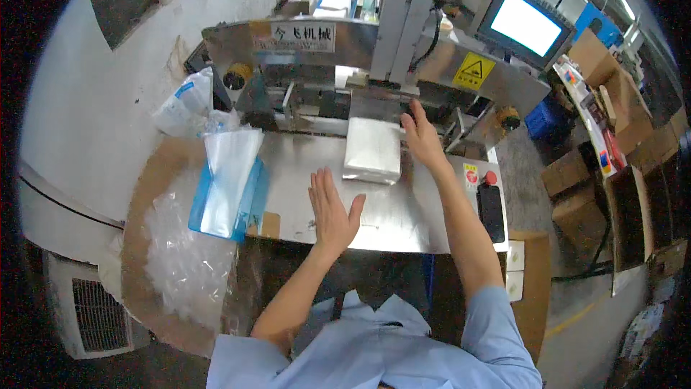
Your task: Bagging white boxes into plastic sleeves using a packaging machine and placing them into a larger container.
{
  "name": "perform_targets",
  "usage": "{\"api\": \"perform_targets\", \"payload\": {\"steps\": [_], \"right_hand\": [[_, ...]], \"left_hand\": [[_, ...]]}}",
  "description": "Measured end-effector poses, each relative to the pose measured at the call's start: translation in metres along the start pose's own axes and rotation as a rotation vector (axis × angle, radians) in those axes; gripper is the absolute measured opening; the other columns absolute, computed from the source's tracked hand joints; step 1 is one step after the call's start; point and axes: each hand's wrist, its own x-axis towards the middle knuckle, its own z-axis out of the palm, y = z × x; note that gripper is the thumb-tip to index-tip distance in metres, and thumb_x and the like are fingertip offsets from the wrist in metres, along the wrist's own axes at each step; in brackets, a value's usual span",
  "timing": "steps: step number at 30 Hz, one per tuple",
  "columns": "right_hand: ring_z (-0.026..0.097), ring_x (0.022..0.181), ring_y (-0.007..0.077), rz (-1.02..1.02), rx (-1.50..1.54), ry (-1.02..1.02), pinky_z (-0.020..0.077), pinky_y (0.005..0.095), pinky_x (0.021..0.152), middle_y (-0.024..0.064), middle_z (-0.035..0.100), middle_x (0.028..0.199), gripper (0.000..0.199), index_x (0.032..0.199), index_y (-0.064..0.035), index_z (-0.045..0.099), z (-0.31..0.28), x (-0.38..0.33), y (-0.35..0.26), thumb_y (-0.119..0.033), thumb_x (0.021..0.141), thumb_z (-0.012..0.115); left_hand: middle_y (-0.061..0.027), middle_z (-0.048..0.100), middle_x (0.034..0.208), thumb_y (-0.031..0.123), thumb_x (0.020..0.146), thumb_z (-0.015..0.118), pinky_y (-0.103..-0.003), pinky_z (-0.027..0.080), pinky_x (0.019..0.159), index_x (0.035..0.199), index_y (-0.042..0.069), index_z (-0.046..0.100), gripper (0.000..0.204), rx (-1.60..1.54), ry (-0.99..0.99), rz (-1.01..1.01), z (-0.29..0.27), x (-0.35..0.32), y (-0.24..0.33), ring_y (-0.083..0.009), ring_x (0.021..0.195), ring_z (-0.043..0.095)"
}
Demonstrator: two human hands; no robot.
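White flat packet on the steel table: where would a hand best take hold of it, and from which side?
Probably by the near short edge of the white packet, from the person's side. It lies flat, its far end toward the machine, and the right hand already crowds its right edge. The left hand hovers open nearby.

Packet (372,150) on table (403,209); bags (229,184) left; machine (374,65) behind.

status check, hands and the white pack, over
Left hand open, flat over steel table. Right hand open, at white pack edge. Nothing blocking pack.
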Motion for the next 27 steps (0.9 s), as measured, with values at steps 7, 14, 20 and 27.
{"api": "perform_targets", "payload": {"steps": [7, 14, 20, 27], "right_hand": [[0.052, 0.126, 0.0241, 0.166, 0.475, 0.078, 0.0391, 0.0324, 0.105, 0.0170, 0.055, 0.136, 0.051, 0.147, 0.0002, 0.038, 0.008, -0.099, 0.012, -0.025, 0.104, 0.046], [0.053, 0.121, 0.0208, 0.242, 0.583, 0.079, 0.0424, 0.0318, 0.100, 0.0132, 0.058, 0.134, 0.050, 0.140, 0.0014, 0.048, 0.009, -0.109, 0.015, -0.031, 0.102, 0.051], [0.047, 0.130, 0.0327, 0.364, 0.442, 0.082, 0.0365, 0.0371, 0.108, 0.0243, 0.052, 0.137, 0.068, 0.141, 0.0038, 0.045, 0.053, -0.082, 0.026, -0.046, 0.096, 0.055], [0.035, 0.140, 0.0414, 0.117, 0.532, 0.062, 0.0300, 0.0412, 0.114, 0.0300, 0.038, 0.148, 0.076, 0.148, -0.0028, 0.037, 0.037, -0.091, -0.021, -0.040, 0.088, 0.067]], "left_hand": [[-0.0373, 0.024, 0.149, 0.038, 0.093, 0.062, -0.059, 0.017, 0.116, 0.147, -0.011, 0.018, 0.086, 0.021, -0.054, 0.006, -0.002, 0.002, -0.001, -0.0523, 0.142, 0.019], [-0.0322, 0.037, 0.146, 0.034, 0.096, 0.060, -0.042, 0.030, 0.114, 0.146, -0.009, 0.026, 0.074, -0.223, -0.012, -0.102, -0.004, 0.057, -0.007, -0.0427, 0.138, 0.036], [-0.0305, 0.050, 0.138, 0.043, 0.096, 0.059, -0.038, 0.038, 0.107, 0.143, -0.008, 0.035, 0.073, -0.425, -0.192, -0.332, 0.020, 0.096, 0.004, -0.0378, 0.129, 0.050], [-0.0166, 0.063, 0.122, 0.033, 0.097, 0.059, -0.034, 0.049, 0.094, 0.132, -0.008, 0.045, 0.055, -0.675, -0.304, -0.194, 0.004, 0.076, -0.004, -0.0235, 0.112, 0.061]]}}
